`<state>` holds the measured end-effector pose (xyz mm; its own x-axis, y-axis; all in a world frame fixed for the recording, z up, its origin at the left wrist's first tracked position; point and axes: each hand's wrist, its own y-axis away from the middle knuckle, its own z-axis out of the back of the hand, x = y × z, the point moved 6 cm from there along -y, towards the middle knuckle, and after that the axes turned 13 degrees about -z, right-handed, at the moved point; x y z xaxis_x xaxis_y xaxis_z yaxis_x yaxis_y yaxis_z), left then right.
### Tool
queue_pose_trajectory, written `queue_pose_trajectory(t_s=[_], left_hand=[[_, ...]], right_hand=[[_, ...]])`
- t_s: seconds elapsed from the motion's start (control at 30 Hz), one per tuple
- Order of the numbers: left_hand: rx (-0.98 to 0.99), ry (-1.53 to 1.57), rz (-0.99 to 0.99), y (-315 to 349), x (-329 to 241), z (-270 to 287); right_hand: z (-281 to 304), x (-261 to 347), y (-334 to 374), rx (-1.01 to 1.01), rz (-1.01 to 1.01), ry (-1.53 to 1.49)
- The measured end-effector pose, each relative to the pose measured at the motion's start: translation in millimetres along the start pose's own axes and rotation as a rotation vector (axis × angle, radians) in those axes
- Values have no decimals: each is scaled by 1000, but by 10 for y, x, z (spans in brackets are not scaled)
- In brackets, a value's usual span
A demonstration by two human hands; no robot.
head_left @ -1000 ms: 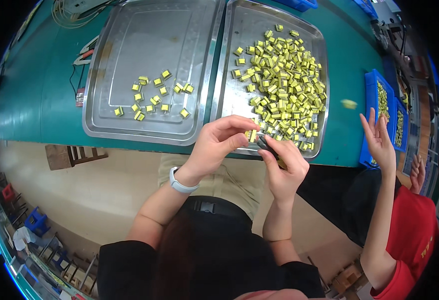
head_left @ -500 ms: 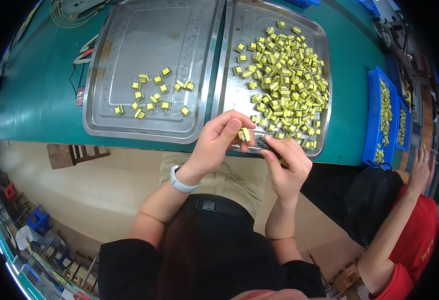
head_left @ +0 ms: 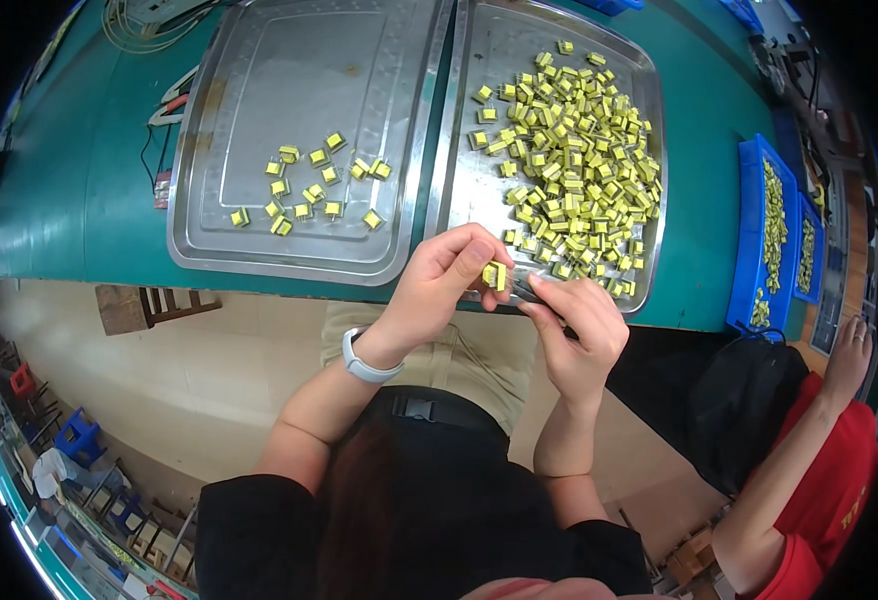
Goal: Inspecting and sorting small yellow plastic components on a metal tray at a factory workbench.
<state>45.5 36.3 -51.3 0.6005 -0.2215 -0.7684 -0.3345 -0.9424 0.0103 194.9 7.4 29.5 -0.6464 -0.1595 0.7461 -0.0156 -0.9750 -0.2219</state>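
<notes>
Between the thumb and fingers of my left hand (head_left: 437,278) is a small yellow transformer (head_left: 494,276), held over the front edge of the right-hand metal tray (head_left: 467,190). My right hand (head_left: 584,325) is closed on a slim dark tool (head_left: 527,291), its kind mostly hidden by the fingers. The tool's tip lies close beside the transformer; whether they touch I cannot tell. A dense heap of similar yellow transformers (head_left: 579,150) fills much of that tray. On the left metal tray (head_left: 289,60), several more transformers (head_left: 314,193) lie spread apart near its front half.
Both trays rest on a green table (head_left: 79,180). Left of them lie pliers (head_left: 175,104) with a red and white handle. A blue bin (head_left: 751,230) of transformers stands at the right. A person in a red shirt (head_left: 829,480) sits at the lower right, one arm raised.
The transformer in my left hand has turned slightly. My right hand has shifted a little, and the tool's tip is nearer the transformer. The other person's hand moved slightly.
</notes>
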Motion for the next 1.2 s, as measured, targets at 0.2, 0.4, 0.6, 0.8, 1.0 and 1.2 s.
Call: queue_pose_trajectory(t_s=[0.2,0.4,0.6,0.8,1.0,1.2], left_hand=[[21,4,12,-4,-6,-5],[6,-43,22,-7,-13,-39],[5,-15,-3,24,-14,1],[-218,-616,-299,170,-582,383],[-700,-1827,-661,427,-1617,981],[-1040,-1874,-160,832,-2021,1969]], right_hand=[[-7,5,-6,4,18,-9],[0,4,7,-18,9,-6],[-33,23,29,0,33,2],[-24,-93,44,-39,-35,-47],[5,-218,106,-52,-122,-90],[181,-424,197,-159,-281,-117]])
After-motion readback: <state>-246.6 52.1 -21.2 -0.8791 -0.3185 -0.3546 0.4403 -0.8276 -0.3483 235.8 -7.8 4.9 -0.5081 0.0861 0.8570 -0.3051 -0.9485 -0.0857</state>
